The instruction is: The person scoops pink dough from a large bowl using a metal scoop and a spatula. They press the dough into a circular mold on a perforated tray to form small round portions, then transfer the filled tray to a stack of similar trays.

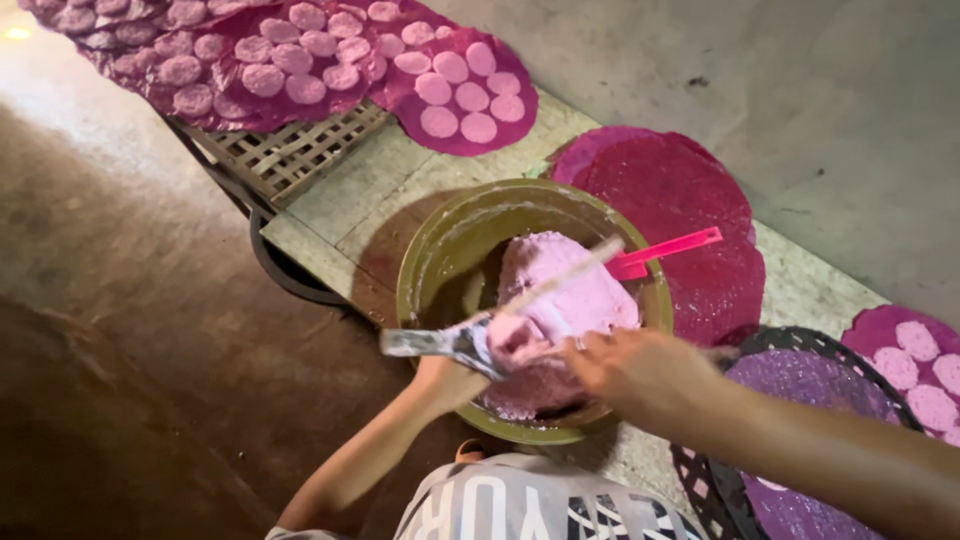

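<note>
The left hand [445,380] is closed around the handle of a flat spatula [500,315], whose blurred, dough-smeared blade runs up and away from the hand across the pink dough [560,300]. The right hand [625,365] lies against the near side of the dough mound, fingers curled toward it; whether it grips any dough cannot be told, as the fingertips are blurred.

The dough is a soft, lumpy pale-pink mass heaped in a round olive-green bowl [440,270] directly ahead of both hands. The bowl's smooth inner wall is bare on the left hand's side, leaving open room there; on the right hand's side the dough crowds the rim. A bright pink plastic scraper [670,250] rests beyond the right hand, across the far rim.

The bowl sits on a narrow bench [340,200] covered with pale, worn sheeting, its edge close on the left hand's side, dropping to a dark floor [120,330]. Beyond the right hand lies a round magenta sheet [680,190], glossy and flat. Farther beyond the left hand, similar sheets [300,50] carry rows of small pale-pink discs over a woven slatted tray [290,150]. Beneath the right forearm is a dark woven tray [810,390] with a purple sheet.
</note>
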